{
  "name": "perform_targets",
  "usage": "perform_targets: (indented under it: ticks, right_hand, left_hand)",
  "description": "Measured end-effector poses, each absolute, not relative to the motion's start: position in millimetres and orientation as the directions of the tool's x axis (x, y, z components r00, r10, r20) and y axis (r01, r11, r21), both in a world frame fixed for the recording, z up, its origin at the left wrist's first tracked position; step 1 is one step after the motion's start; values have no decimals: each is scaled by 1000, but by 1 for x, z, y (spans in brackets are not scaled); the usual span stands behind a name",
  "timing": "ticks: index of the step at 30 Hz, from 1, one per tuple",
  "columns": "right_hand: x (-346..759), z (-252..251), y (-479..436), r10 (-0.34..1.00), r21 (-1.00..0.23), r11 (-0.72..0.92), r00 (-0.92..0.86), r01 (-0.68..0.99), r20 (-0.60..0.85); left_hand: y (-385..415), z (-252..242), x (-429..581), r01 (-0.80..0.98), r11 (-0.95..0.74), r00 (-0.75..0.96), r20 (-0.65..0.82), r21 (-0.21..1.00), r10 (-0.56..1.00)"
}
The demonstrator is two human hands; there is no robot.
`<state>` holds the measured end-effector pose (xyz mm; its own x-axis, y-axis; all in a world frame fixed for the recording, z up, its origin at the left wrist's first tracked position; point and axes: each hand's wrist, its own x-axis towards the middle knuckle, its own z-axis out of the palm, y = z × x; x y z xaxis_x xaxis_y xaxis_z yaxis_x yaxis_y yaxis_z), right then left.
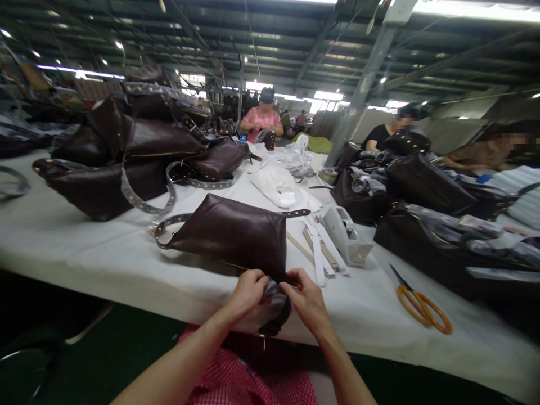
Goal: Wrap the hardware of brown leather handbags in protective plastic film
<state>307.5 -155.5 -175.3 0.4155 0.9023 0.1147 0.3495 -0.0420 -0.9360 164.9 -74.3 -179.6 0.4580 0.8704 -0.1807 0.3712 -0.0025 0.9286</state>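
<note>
A dark brown leather bag (236,233) lies on the white-covered table (177,275) in front of me, with a studded strap looped at its left end. Near the table's front edge, my left hand (250,289) is closed on a strap wrapped in clear plastic (274,301), by the bag's lower right corner. My right hand (304,295) pinches the same wrapped strap from the right side. What lies between the fingertips is partly hidden. Below the hands hangs a small gold zipper pull (264,341).
Orange-handled scissors (422,309) lie at the right. White and beige strips (318,253) sit beside a tape dispenser (346,236). Brown bags are piled at the left (160,135) and right (426,180). Crumpled plastic (278,180) lies behind. Several people are working farther back.
</note>
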Motion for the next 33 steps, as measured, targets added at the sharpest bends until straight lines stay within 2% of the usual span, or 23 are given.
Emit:
perform_targets:
  ticks: [5,10,14,19,20,21,23,25,28,33]
  right_hand:
    - [305,-176,-157,890,-908,-46,430,417,153]
    - [308,-182,-157,897,-879,-49,408,474,169]
    - [307,-182,-159,904,-863,-45,388,503,179]
    - [286,-175,-175,812,-794,-27,476,607,337]
    - [279,-175,-180,816,-811,-57,495,582,298]
    - [271,-176,-186,844,-852,-107,500,513,195]
    - [255,-182,-196,888,-928,-244,450,282,-97]
    - [243,-189,-202,877,-934,-351,376,74,-299]
    - [237,-195,-200,844,-923,-382,393,-39,-365]
    - [251,-190,-186,816,-920,-392,464,9,-344]
  left_hand:
    - [-82,-177,166,291,153,473,-282,944,835]
    - [-86,-165,163,305,99,504,-249,947,827]
    - [-86,-168,165,215,294,505,-363,931,783]
    - [-86,-178,166,122,352,458,-367,928,810]
    - [-86,-179,167,97,369,444,-372,925,815]
    - [-85,-180,167,81,385,434,-380,919,817]
    - [-85,-180,168,60,408,418,-394,911,819]
    - [-84,-179,170,49,425,407,-407,904,818]
    - [-84,-178,170,78,407,391,-403,910,827]
    - [-81,-175,167,256,271,381,-355,928,854]
